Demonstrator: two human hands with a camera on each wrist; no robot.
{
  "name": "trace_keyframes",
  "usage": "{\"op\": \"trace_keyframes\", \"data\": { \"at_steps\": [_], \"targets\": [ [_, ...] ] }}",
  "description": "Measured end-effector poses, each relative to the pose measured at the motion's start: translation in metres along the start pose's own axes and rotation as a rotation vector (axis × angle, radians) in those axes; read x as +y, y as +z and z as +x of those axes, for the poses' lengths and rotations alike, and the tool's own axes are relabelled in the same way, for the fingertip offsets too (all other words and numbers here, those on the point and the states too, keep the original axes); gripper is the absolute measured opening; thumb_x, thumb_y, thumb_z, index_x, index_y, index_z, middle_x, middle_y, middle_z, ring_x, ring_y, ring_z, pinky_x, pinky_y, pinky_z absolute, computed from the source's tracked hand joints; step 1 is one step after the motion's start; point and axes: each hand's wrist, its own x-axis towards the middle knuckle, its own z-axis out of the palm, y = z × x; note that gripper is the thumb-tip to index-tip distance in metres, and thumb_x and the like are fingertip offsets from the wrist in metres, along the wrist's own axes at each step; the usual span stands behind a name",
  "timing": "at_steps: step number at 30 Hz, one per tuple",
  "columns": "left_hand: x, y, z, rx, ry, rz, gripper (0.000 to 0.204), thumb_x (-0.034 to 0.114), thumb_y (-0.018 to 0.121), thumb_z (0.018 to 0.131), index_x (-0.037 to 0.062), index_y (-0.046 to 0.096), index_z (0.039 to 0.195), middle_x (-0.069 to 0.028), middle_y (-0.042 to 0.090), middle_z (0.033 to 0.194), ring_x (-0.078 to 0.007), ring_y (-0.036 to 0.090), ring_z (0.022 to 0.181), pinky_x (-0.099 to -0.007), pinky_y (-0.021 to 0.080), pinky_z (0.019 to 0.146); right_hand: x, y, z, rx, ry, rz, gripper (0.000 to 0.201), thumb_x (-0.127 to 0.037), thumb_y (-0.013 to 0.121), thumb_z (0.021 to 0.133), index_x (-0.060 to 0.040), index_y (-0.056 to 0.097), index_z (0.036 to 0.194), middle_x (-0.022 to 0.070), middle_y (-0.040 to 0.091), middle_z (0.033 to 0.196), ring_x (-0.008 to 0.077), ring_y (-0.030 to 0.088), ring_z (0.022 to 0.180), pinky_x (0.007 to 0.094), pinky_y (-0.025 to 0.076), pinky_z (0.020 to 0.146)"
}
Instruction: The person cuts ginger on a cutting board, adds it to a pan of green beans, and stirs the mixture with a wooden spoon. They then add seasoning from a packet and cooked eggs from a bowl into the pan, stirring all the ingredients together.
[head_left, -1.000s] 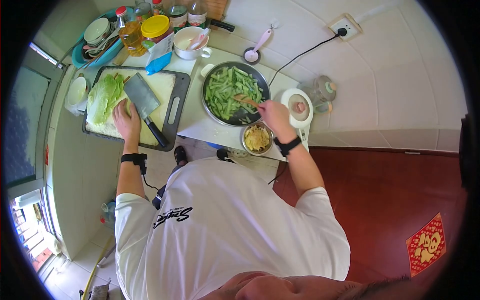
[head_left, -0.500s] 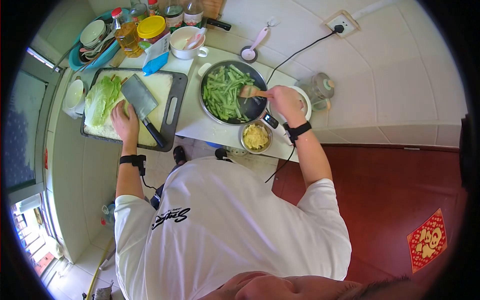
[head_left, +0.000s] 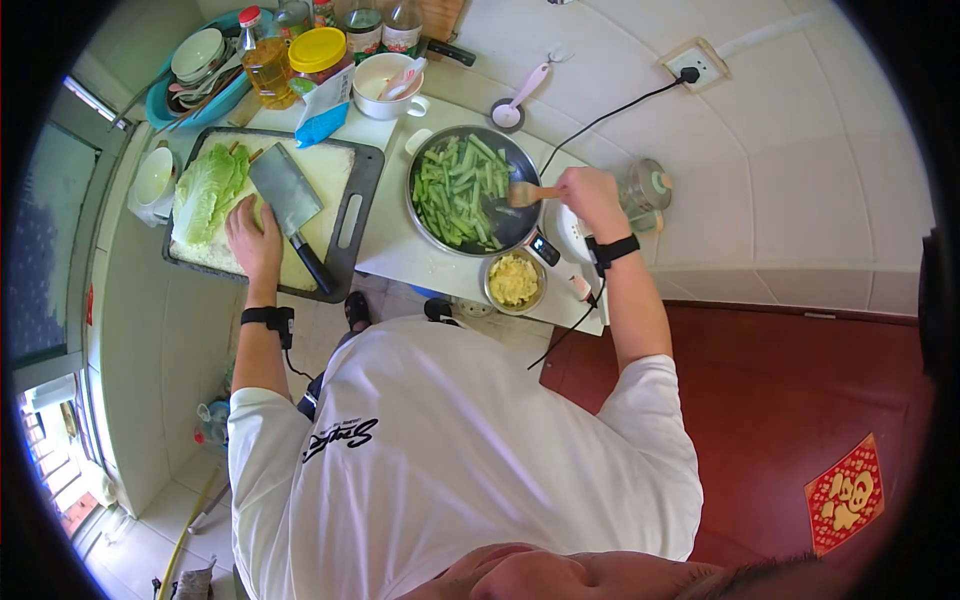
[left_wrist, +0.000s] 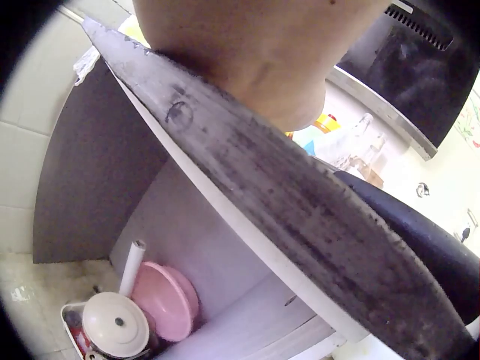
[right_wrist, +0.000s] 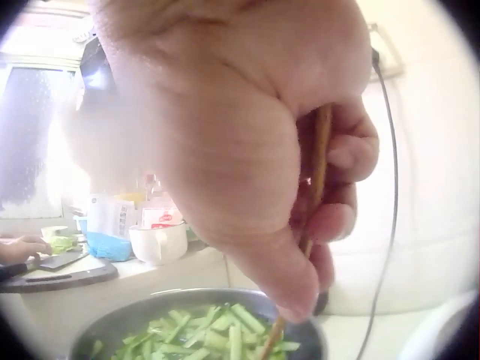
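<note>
Mid-stir: right hand (head_left: 588, 195) clamps the wooden spatula (head_left: 527, 193) at 3 o'clock in the round dark pan (head_left: 425, 211) of still-green cut stalks (head_left: 458, 190); left hand (head_left: 254, 240) lies flat on the white cutting board (head_left: 335, 165), cabbage uncut.

You wear a white short-sleeved T-shirt (head_left: 450, 450) with black script lettering (head_left: 343, 436), and black camera straps on the left wrist (head_left: 268, 317) and right wrist (head_left: 613, 250).

I see a bowl of yellow food (head_left: 514, 279) just below the stove, a white mug (head_left: 385, 84) behind it, an oil bottle (head_left: 264, 62), a yellow-lidded jar (head_left: 318, 57), and a pink ladle (head_left: 520, 94) on the wall.
</note>
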Motion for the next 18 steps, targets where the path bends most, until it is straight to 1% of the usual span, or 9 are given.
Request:
{"op": "trace_keyframes", "data": {
  "at_steps": [2,3,4,7,11,13,14,16,18],
  "targets": [
    [0.000,0.000,-0.001,0.001,0.005,0.004,0.033,0.025,0.059,0.091,0.0031,0.062,0.115,-0.0147,0.063,0.117,-0.0332,0.052,0.116,-0.0429,0.039,0.102,0.009,-0.006,-0.002,-0.158,0.136,-0.206,0.012,-0.017,0.069,0.074,-0.0166,0.076,0.084,0.0083,0.071,0.080,0.0287,0.068,0.078,0.0412,0.053,0.066],
    [0.000,0.001,-0.001,0.005,0.004,0.003,0.032,0.025,0.059,0.091,0.0031,0.062,0.115,-0.0145,0.063,0.117,-0.0332,0.052,0.116,-0.0429,0.039,0.102,0.009,-0.005,-0.002,-0.248,0.141,-0.159,0.011,-0.018,0.070,0.074,-0.0170,0.076,0.082,0.0091,0.071,0.081,0.0293,0.068,0.079,0.0405,0.053,0.068],
    [0.000,0.001,-0.001,0.008,0.002,0.001,0.032,0.025,0.060,0.091,0.0031,0.062,0.115,-0.0143,0.063,0.117,-0.0332,0.052,0.116,-0.0429,0.039,0.102,0.006,0.001,-0.003,-0.249,0.141,-0.160,0.011,-0.018,0.070,0.074,-0.0170,0.076,0.082,0.0091,0.071,0.081,0.0293,0.068,0.079,0.0405,0.053,0.068],
    [0.001,-0.001,-0.001,0.012,-0.003,0.000,0.031,0.024,0.060,0.091,0.0031,0.062,0.114,-0.0138,0.063,0.117,-0.0333,0.052,0.116,-0.0428,0.039,0.102,-0.012,0.021,-0.002,-0.145,0.120,0.150,0.010,-0.022,0.071,0.073,-0.0177,0.076,0.082,0.0080,0.072,0.082,0.0275,0.069,0.081,0.0389,0.053,0.073],
    [0.002,-0.001,-0.001,0.004,0.004,-0.005,0.031,0.024,0.061,0.091,0.0034,0.063,0.114,-0.0133,0.063,0.117,-0.0332,0.052,0.116,-0.0427,0.039,0.102,-0.020,-0.008,-0.003,-0.139,0.082,0.173,0.012,-0.022,0.073,0.071,-0.0175,0.076,0.081,0.0085,0.072,0.081,0.0282,0.069,0.078,0.0392,0.053,0.070],
    [-0.001,0.001,0.000,0.002,0.015,0.012,0.031,0.024,0.061,0.091,0.0033,0.063,0.114,-0.0133,0.063,0.117,-0.0329,0.052,0.116,-0.0425,0.039,0.102,-0.022,-0.034,-0.003,-0.403,0.136,-0.096,0.020,-0.023,0.075,0.069,-0.0168,0.078,0.088,0.0101,0.071,0.082,0.0291,0.068,0.077,0.0382,0.053,0.068],
    [-0.001,0.002,-0.001,0.001,0.016,0.010,0.031,0.024,0.061,0.091,0.0033,0.063,0.114,-0.0133,0.063,0.117,-0.0329,0.052,0.116,-0.0425,0.039,0.102,-0.020,-0.033,-0.004,-0.404,0.138,-0.096,0.020,-0.023,0.075,0.069,-0.0168,0.078,0.088,0.0101,0.071,0.082,0.0291,0.068,0.077,0.0382,0.053,0.068],
    [-0.001,0.001,-0.001,0.002,-0.004,0.014,0.032,0.024,0.060,0.091,0.0032,0.062,0.114,-0.0139,0.063,0.118,-0.0327,0.052,0.116,-0.0425,0.039,0.102,-0.015,-0.024,-0.006,-0.570,0.046,-0.003,0.022,-0.024,0.077,0.068,-0.0140,0.078,0.087,0.0100,0.072,0.081,0.0280,0.069,0.072,0.0367,0.053,0.066],
    [-0.002,0.001,-0.001,0.003,-0.001,0.013,0.032,0.024,0.060,0.091,0.0031,0.062,0.114,-0.0143,0.063,0.117,-0.0327,0.052,0.116,-0.0426,0.039,0.102,-0.018,0.017,-0.013,-0.508,0.032,0.140,0.022,-0.024,0.077,0.069,-0.0125,0.077,0.087,0.0097,0.072,0.081,0.0272,0.069,0.070,0.0359,0.053,0.065]
  ]
}}
